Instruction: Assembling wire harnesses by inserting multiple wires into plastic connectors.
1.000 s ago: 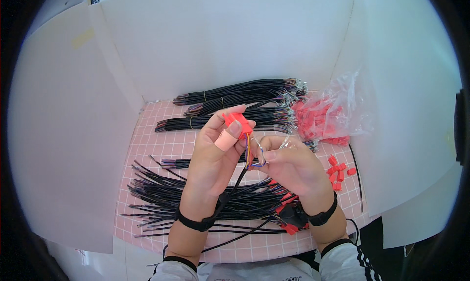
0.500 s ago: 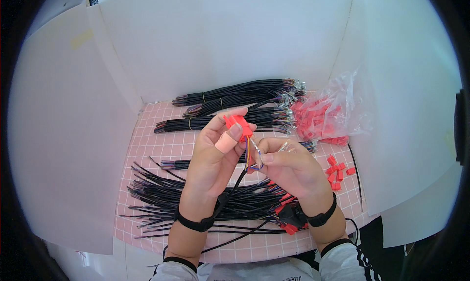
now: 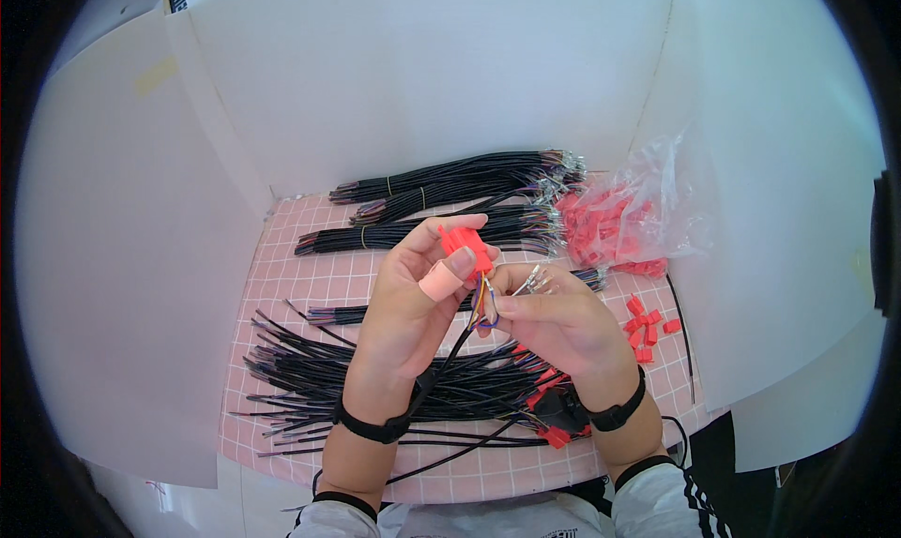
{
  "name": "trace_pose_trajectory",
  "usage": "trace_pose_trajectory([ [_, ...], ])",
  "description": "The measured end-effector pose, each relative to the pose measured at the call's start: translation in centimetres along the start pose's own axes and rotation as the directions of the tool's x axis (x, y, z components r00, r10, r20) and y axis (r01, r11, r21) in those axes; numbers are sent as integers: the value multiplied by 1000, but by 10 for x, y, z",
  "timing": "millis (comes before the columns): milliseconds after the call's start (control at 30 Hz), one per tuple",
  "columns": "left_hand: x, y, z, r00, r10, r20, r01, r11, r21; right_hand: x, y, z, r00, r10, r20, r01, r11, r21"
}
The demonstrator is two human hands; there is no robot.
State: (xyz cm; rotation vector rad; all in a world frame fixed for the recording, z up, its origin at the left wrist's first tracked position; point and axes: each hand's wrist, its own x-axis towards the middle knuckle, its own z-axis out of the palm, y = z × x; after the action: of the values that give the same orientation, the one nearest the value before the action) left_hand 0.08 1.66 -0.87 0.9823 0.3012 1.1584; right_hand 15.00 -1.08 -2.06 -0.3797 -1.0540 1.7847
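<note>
My left hand [image 3: 413, 280], with a tan wrap round its thumb, pinches a red plastic connector housing [image 3: 466, 248] above the middle of the table. A few thin coloured wires [image 3: 482, 303] run from the housing's lower end down to a black cable [image 3: 452, 350]. My right hand [image 3: 549, 313] is closed just to the right, thumb and forefinger gripping one of the thin wires near the housing. Metal crimp terminals [image 3: 533, 280] on other wires stick up between its fingers. Whether the gripped wire's tip is inside the housing is hard to see.
Bundled black cables [image 3: 450, 177] lie at the back. A clear bag of red housings [image 3: 624, 224] sits back right, with loose red housings [image 3: 646, 330] nearer. A loose pile of black cables [image 3: 375, 378] spreads below my hands. White panels [image 3: 432, 69] stand round the pink gridded cloth [image 3: 282, 275].
The housing has tilted and shifted slightly right and down in my left hand. My right fingertips have brought the gripped wire up close against the housing's lower end.
</note>
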Motion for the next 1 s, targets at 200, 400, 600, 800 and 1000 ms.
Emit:
trace_pose_trajectory([
  [200, 0, -2, -1, 1000, -4, 8, 4, 1000, -12, 0, -2, -3, 998, 0, 56, 1, 1000, -19],
  [400, 2, -3, -4, 1000, -25, 9, 25, 995, -98, -1, -2, -2, 997, -10, 72, 11, 1000, -17],
  [600, 1, -2, -3, 999, -25, 24, 27, 996, -87, -2, -3, -3, 995, 7, 99, -5, 1000, -14],
  [800, 1, -4, -2, 999, -23, 26, 25, 997, -71, -2, 0, 0, 1000, 1, 12, -1, 1000, 25],
  [1000, 1, -5, -1, 1000, 15, 15, -14, 1000, -14, -3, 1, 2, 999, -41, -31, 41, 999, 18],
])
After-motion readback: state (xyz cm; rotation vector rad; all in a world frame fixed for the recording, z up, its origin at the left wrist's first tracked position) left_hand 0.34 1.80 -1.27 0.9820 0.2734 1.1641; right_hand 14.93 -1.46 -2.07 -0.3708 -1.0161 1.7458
